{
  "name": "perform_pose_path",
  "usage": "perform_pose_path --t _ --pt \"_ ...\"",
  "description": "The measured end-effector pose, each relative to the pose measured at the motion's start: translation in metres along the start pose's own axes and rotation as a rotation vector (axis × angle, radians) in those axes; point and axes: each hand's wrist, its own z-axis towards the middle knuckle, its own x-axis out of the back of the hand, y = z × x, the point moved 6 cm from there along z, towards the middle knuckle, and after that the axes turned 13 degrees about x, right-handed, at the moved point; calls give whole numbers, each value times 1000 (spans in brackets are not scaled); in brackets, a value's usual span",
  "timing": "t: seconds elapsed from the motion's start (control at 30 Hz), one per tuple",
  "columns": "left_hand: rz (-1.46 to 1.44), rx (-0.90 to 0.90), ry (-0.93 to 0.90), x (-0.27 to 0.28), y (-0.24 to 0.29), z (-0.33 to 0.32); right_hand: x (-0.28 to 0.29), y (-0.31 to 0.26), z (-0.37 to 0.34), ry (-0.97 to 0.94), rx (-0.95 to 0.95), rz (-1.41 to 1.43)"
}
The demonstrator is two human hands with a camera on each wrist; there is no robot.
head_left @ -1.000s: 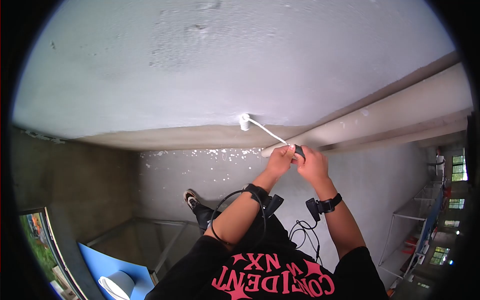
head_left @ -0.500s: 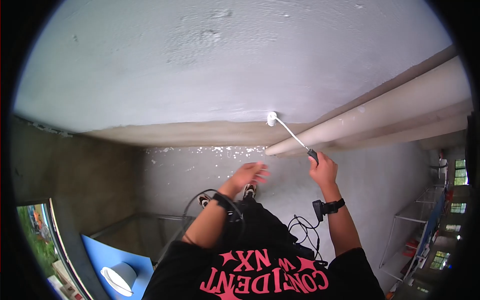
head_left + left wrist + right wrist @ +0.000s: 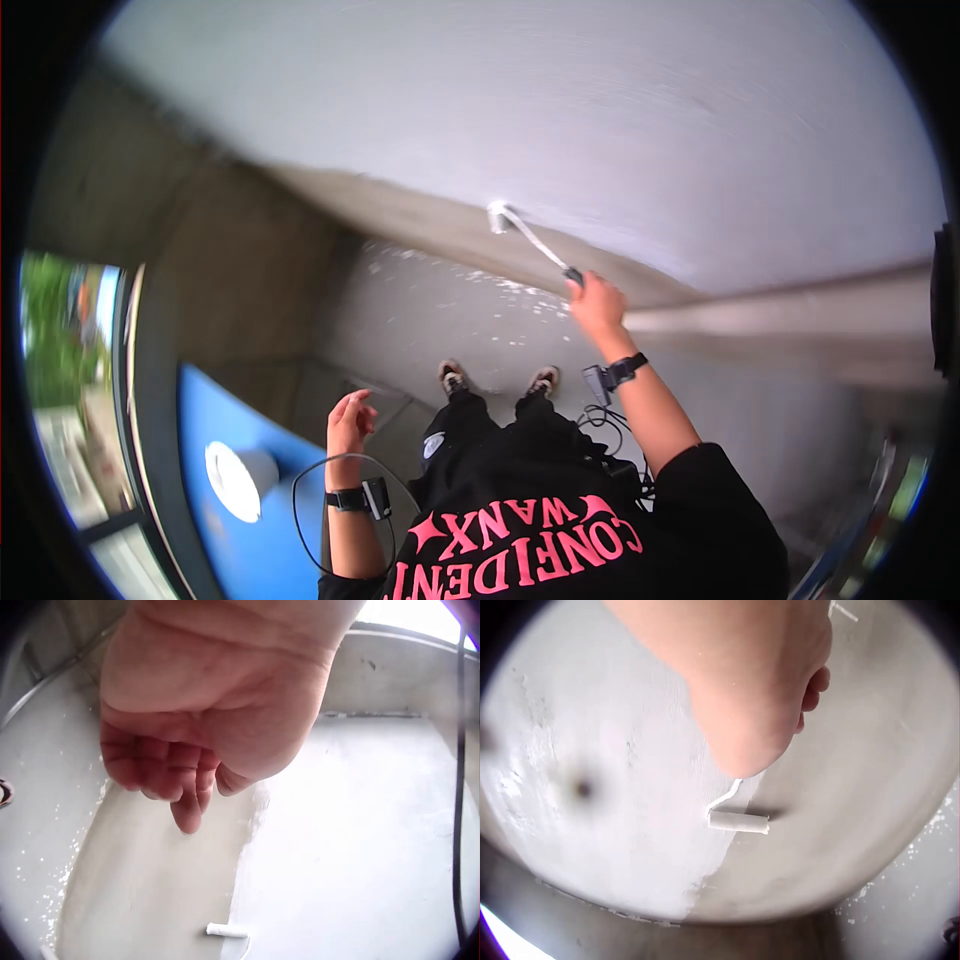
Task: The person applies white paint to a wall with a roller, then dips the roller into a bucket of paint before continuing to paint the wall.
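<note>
My right hand [image 3: 600, 308] grips the dark handle [image 3: 573, 275] of a paint roller [image 3: 739, 822]. A pale rod runs from that handle to the small white roller sleeve. In the right wrist view the sleeve lies over the border between the white painted part [image 3: 615, 780] of the wall and its bare beige strip [image 3: 817, 817]. Held low at the person's side, my left hand [image 3: 349, 428] has loosely bent fingers and nothing in them. The left wrist view shows its palm [image 3: 217, 690], with the roller further off at the bottom.
White paint specks dot the grey floor [image 3: 410, 300] along the wall's foot. A thick pale pipe [image 3: 780, 315] runs along the right. At lower left, a white bucket [image 3: 235, 480] stands on a blue board [image 3: 215, 400] by a window [image 3: 70, 370]. Black cables hang near both wrists.
My left hand has let go of the roller handle and dropped down to the left. The right hand keeps hold of the roller. The view has turned towards the window side.
</note>
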Motion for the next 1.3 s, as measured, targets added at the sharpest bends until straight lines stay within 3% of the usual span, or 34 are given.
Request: perform_pose_path --t 0.07,0.23,0.33,0.37,0.43,0.47,0.53,0.57,0.63,0.7,0.73,0.8,0.83,0.87,0.93,0.97,1.03,1.1,1.23,1.3 --pt "-71 -85 130 30 0 -46 -29 -28 25 -70 -6 77" --pt "-431 -256 532 114 -37 -141 -86 -73 57 8 308 239" --pt "-519 -394 1061 165 -73 -199 -112 -96 59 -356 11 637" --pt "-280 -526 1439 191 -94 -217 -106 -115 47 -450 -72 785" --pt "-170 -314 1624 190 -70 -264 -97 -147 38 -515 -89 828" --pt "-176 -310 1636 186 -56 -265 -99 -150 41 -579 -141 884" --pt "651 -471 1921 191 -5 -266 -93 -177 38 -605 -128 937" --pt "643 -487 1906 200 5 -259 -90 -188 35 -631 -135 1000" --pt "802 -195 1817 226 26 -230 -76 -211 32 -617 -136 1032" --pt "738 -211 1704 275 16 -207 -63 -226 30 -591 -138 1079" --pt "268 -324 1491 296 15 -206 -58 -233 28 -596 -134 1105" --pt "-466 -323 982 299 25 -208 -49 -243 27 -571 -148 1142" --pt "-587 -301 785 302 27 -211 -42 -247 26 -589 -131 1156" --pt "-596 -253 704 300 34 -214 -36 -250 23 -610 -113 1169" --pt "-673 -179 665 304 34 -218 -25 -249 22 -590 -124 1179" --pt "-713 -126 763 306 33 -223 -22 -248 20 -591 -118 1183" --pt "-740 -105 704 309 36 -224 -17 -243 19 -580 -123 1191" --pt "-714 -95 762 299 50 -220 -11 -240 18 -583 -124 1195" --pt "-732 -201 703 256 104 -230 1 -233 21 -562 -111 1212" --pt "-757 -294 544 223 132 -231 3 -230 25 -567 -92 1247"
